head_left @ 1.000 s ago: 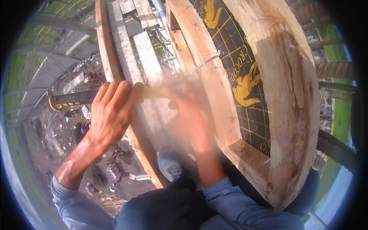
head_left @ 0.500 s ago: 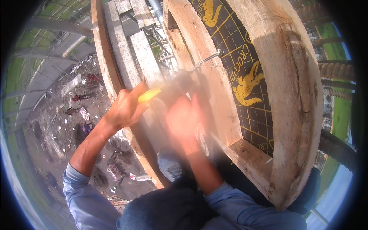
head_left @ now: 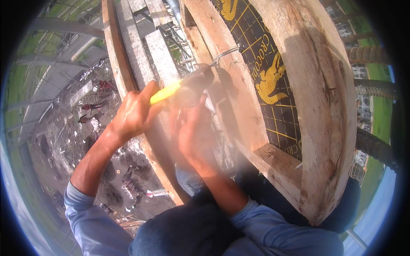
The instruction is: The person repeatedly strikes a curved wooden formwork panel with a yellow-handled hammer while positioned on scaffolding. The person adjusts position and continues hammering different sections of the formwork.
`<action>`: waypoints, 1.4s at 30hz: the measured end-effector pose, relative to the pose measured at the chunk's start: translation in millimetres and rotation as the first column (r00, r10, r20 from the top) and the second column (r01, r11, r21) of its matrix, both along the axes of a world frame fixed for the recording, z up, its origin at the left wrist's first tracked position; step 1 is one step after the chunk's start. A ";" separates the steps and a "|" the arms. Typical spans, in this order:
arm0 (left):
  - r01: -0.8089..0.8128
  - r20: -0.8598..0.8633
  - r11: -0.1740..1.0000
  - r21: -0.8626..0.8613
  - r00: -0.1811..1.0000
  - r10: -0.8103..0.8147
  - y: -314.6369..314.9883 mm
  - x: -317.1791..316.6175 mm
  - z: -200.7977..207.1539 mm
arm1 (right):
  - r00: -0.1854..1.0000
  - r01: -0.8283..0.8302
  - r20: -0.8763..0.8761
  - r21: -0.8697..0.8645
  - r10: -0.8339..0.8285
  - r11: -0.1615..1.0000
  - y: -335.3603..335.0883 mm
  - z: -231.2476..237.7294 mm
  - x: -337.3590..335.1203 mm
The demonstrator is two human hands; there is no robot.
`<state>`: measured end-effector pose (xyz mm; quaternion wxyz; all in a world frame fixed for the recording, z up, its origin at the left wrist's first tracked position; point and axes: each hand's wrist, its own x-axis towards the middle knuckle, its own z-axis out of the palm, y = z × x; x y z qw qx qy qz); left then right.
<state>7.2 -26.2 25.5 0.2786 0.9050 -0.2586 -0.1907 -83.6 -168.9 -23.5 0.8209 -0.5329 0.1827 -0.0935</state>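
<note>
My left hand [head_left: 133, 112] is wrapped round the yellow handle of a hammer [head_left: 167, 92]. Its dark, blurred head [head_left: 198, 83] is beside the timber frame [head_left: 239, 89], close to a twist of tie wire [head_left: 225, 54] that sticks out of the wood. Just below the hammer head is my right hand [head_left: 197, 132], smeared by haze and motion. Its fingers look curled, with one fingertip reaching up near the head; what they hold, if anything, cannot be made out.
A dark panel [head_left: 273, 85] with yellow printing sits inside the frame, behind a thick upright timber [head_left: 322, 98]. Ribbed steel bars [head_left: 373, 147] project at the right. Planks [head_left: 162, 59] and a long board edge [head_left: 117, 55] run on the left, with littered ground [head_left: 85, 141] far below.
The hammer has come into clearer view, its handle and head showing more. My right hand has shifted slightly left and down from the head, while my left hand has moved slightly left.
</note>
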 end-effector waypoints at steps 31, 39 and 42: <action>0.302 -0.026 0.909 0.287 0.951 -0.307 -11.2 10.2 77.3 | 0.991 0.045 0.112 0.219 -0.071 0.975 -15.7 -26.1 67.2; 0.002 0.518 0.544 0.839 0.302 -0.800 -15.3 21.1 88.8 | 0.989 0.101 0.109 0.019 -0.102 0.995 -18.9 -14.1 42.6; 0.035 0.722 0.722 0.691 -0.067 -0.688 -13.5 59.3 86.2 | 0.998 0.066 0.016 -0.005 -0.066 0.998 -21.2 -10.4 42.2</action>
